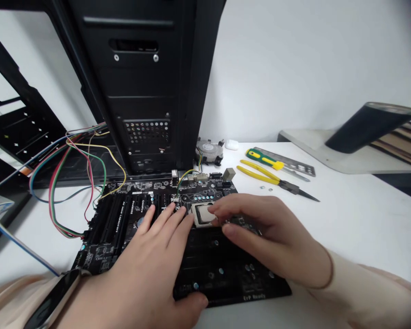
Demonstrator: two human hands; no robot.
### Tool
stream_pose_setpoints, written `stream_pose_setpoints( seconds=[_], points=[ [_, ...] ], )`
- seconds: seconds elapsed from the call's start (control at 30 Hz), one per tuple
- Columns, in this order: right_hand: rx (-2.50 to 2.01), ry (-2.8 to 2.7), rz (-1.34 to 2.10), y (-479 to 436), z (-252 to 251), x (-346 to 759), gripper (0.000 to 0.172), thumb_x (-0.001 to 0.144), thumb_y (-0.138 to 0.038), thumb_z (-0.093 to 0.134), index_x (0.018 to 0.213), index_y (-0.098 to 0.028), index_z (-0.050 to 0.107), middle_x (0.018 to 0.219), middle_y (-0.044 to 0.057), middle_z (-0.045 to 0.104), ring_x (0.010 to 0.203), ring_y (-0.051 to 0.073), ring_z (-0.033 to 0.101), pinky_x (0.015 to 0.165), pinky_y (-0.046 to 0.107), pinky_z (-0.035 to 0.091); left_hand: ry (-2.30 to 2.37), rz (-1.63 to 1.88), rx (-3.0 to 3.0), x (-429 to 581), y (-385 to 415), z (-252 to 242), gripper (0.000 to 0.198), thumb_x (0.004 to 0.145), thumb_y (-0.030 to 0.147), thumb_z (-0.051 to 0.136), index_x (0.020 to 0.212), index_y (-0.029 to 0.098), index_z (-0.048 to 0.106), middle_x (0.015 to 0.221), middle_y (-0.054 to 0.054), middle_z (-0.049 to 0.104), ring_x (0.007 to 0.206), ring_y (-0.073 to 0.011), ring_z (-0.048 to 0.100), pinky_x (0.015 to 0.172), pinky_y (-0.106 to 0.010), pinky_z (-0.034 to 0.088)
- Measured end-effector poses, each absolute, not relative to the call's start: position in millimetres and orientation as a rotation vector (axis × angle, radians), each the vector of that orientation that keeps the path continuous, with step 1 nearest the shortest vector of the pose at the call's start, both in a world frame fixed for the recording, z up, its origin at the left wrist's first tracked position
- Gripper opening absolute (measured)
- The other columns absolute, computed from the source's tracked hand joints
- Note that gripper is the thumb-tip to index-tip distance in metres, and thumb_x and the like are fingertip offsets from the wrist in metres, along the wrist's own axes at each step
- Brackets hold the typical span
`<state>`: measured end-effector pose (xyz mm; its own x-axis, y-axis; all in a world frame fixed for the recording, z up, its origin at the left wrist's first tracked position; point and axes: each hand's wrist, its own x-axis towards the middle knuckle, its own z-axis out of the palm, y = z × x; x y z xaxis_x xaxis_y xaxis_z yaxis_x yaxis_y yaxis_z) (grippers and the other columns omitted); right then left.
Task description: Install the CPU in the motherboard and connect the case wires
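Note:
A black motherboard (200,260) lies flat on the white table, with a metal-framed processor socket (201,214) near its middle. My left hand (157,251) rests on the board left of the socket, palm down with fingers spread. Over the socket's right side is my right hand (267,233), its thumb and fingers curled close together; whatever is between the fingertips is too small to name. Coloured wires (56,201) run to the board's left edge, and a thin cable leads to a round fan cooler (208,151) behind it.
A black computer case (140,87) stands behind the board. To the right lie yellow-handled pliers (277,179), a green and yellow screwdriver (265,158), a slotted metal plate (294,164) and small screws (262,187). Farther right is a dark cylinder (366,128) on a pale stand.

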<state>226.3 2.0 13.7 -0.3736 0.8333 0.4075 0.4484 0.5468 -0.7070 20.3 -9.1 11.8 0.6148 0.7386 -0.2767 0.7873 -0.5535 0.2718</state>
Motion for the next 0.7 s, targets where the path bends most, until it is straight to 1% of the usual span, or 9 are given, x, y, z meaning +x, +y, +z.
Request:
stream_pose_setpoints(
  seconds=[0.1,0.17,0.27,0.37,0.47,0.57,0.63,0.7],
  points=[
    [-1.136,-1.808,0.866,5,18,226,0.011,0.081,-0.024,0.058,0.089,-0.019,0.064,0.072,0.002,0.068,0.065,0.014,0.064,0.058,0.025,0.052,1.224,-0.2,2.471,20,-9,14,0.088,0.072,0.04,0.052,0.15,0.01,0.024,0.157,-0.014,0.016,0.144,-0.0361,0.006,0.112,-0.064,0.006],
    [-1.162,-1.661,0.952,8,18,227,0.013,0.079,-0.027,0.061,0.088,-0.018,0.064,0.064,0.0,0.064,0.057,0.013,0.061,0.051,0.023,0.049,1.213,-0.194,2.479,19,-8,16,0.085,0.072,0.041,0.053,0.148,0.012,0.03,0.157,-0.014,0.018,0.144,-0.0368,0.007,0.111,-0.065,0.007],
    [-1.206,-1.538,1.03,13,18,231,0.014,0.076,-0.032,0.063,0.081,-0.018,0.063,0.052,-0.003,0.055,0.041,0.009,0.05,0.038,0.021,0.041,1.207,-0.19,2.484,19,-7,16,0.079,0.072,0.042,0.055,0.144,0.013,0.04,0.156,-0.016,0.021,0.143,-0.0385,0.008,0.11,-0.066,0.008],
    [-1.266,-1.533,1.022,16,21,234,0.019,0.074,-0.037,0.063,0.072,-0.018,0.063,0.045,-0.005,0.048,0.034,0.007,0.039,0.03,0.019,0.029,1.205,-0.181,2.48,19,-7,16,0.077,0.072,0.041,0.056,0.143,0.013,0.041,0.155,-0.017,0.021,0.143,-0.0393,0.01,0.109,-0.068,0.01],
    [-1.293,-1.603,1.017,20,26,237,0.022,0.074,-0.039,0.063,0.069,-0.018,0.062,0.044,-0.005,0.046,0.034,0.006,0.035,0.031,0.02,0.025,1.2,-0.121,2.495,19,-7,13,0.08,0.071,0.04,0.058,0.144,0.013,0.038,0.155,-0.017,0.022,0.143,-0.0397,0.012,0.109,-0.068,0.012],
    [-1.292,-1.678,1.077,24,26,242,0.024,0.075,-0.041,0.064,0.07,-0.018,0.063,0.044,-0.005,0.045,0.036,0.006,0.036,0.034,0.021,0.025,1.196,-0.078,2.512,18,-8,11,0.081,0.07,0.039,0.059,0.144,0.012,0.04,0.154,-0.016,0.025,0.142,-0.0401,0.015,0.11,-0.067,0.014],
    [-1.281,-1.726,1.133,28,22,247,0.026,0.075,-0.042,0.066,0.078,-0.017,0.064,0.045,-0.006,0.043,0.037,0.006,0.034,0.036,0.022,0.025,1.207,-0.087,2.517,17,-7,10,0.084,0.07,0.039,0.058,0.145,0.009,0.035,0.154,-0.017,0.024,0.142,-0.0401,0.016,0.11,-0.066,0.015],
    [-1.261,-1.792,1.191,32,17,253,0.036,0.075,-0.044,0.067,0.098,-0.016,0.064,0.047,-0.008,0.043,0.039,0.006,0.034,0.039,0.022,0.026,1.222,-0.115,2.52,17,-7,10,0.088,0.071,0.04,0.056,0.147,0.006,0.029,0.154,-0.018,0.023,0.142,-0.0403,0.016,0.11,-0.066,0.016]
  ],
)
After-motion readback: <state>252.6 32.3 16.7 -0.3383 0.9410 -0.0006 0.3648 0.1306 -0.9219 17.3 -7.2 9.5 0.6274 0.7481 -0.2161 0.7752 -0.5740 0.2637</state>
